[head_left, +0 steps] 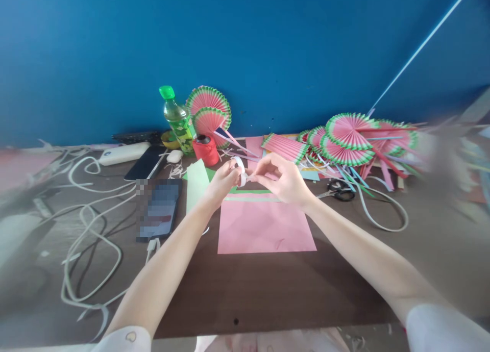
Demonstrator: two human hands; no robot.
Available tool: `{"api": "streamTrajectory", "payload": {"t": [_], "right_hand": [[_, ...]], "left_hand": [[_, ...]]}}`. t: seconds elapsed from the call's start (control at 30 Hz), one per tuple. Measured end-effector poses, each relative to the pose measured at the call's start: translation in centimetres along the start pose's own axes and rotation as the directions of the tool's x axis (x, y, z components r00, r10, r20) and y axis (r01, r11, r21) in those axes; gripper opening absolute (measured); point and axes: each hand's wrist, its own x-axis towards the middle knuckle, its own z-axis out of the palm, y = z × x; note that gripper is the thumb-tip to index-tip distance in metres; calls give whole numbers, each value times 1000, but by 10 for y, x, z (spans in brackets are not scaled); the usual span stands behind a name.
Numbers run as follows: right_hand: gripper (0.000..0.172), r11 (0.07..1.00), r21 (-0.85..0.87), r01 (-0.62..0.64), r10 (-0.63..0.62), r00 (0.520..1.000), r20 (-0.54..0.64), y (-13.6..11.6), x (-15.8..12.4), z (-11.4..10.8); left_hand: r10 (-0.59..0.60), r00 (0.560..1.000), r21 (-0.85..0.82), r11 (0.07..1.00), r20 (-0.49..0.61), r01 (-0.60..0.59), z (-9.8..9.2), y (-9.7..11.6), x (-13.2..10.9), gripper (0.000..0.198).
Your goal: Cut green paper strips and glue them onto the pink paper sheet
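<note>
My left hand [225, 177] is closed around a white roll of tape [240, 171], held upright above the table. Thumb and fingers of my right hand [282, 177] pinch close to the roll, on what looks like the tape's loose end [250, 178]. Below both hands lies a flat pink paper sheet [266, 227], with a white and a green strip [254, 192] along its far edge. A pale green paper [196, 186] is left of my left hand. Black-handled scissors [340, 191] rest to the right of my right hand.
Pleated watermelon fans [348, 137] pile up at the back right; two more [210, 107] lean on the blue wall. A green-capped bottle [178, 120] and red spool [205, 150] stand at the back. A phone [161, 209] and white cables [92, 240] lie left.
</note>
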Motion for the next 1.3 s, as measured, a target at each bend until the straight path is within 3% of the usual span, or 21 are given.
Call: {"api": "streamTrajectory", "payload": {"t": [0.17,0.4,0.57,0.73,0.87,1.07,1.13,1.2,1.3], "right_hand": [[10,999,15,-31,33,992,-121,-5,4,-5],[19,993,92,-73,88,981,-174,-7,8,-15],[28,958,272,-92,132,982,-135,-1,11,-17],[28,865,491,-104,178,978,-106,-2,12,-13],[29,814,576,-83,171,980,-101,1,12,-8],[26,926,364,-100,176,967,-183,5,17,-19],[25,954,285,-95,164,959,-230,2,19,-29],[24,957,278,-80,154,955,-255,-1,20,-36],[26,940,319,-121,192,960,-202,-4,19,-39]], "left_hand": [[-72,995,-56,996,67,76,7,4,-5,13],[-40,960,70,997,276,21,6,10,-13,10],[-107,932,-108,982,346,153,8,8,-13,20],[-107,940,-307,928,325,212,13,5,-10,16],[-113,934,-366,899,338,241,15,4,-10,16],[-135,948,-359,902,289,238,9,0,-6,19],[-117,969,-322,928,219,185,3,0,-4,25],[-30,994,-213,976,103,51,-5,3,-2,30],[135,991,146,980,19,-136,-16,9,-1,37]]}}
